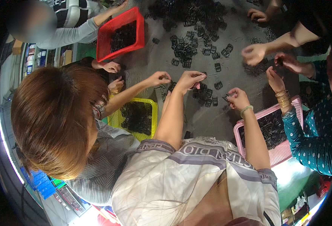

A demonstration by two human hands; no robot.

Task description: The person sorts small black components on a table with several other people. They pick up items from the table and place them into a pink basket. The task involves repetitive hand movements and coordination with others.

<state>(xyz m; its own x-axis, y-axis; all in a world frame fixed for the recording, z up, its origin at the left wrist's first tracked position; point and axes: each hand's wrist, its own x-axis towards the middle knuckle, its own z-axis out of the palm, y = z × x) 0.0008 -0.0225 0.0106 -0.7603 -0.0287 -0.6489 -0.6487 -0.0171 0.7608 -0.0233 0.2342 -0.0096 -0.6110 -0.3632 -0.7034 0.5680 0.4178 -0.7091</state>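
Note:
My left hand (191, 80) is over the grey table (226, 124), fingers pinched together at the edge of a small heap of black plastic pieces (207, 94). What those fingers hold is too small to make out. To its right, my right hand (239, 99), with a band at the wrist, is closed with a small black plastic piece (226, 98) at its fingertips. Many more such black slotted pieces (184, 47) lie scattered and piled farther up the table.
Several co-workers' hands reach over the table, one hand (160, 78) close on my left. A yellow basket (154, 116) stands left, a pink basket (238, 132) right and a red bin (140, 28) far left, each with dark pieces inside.

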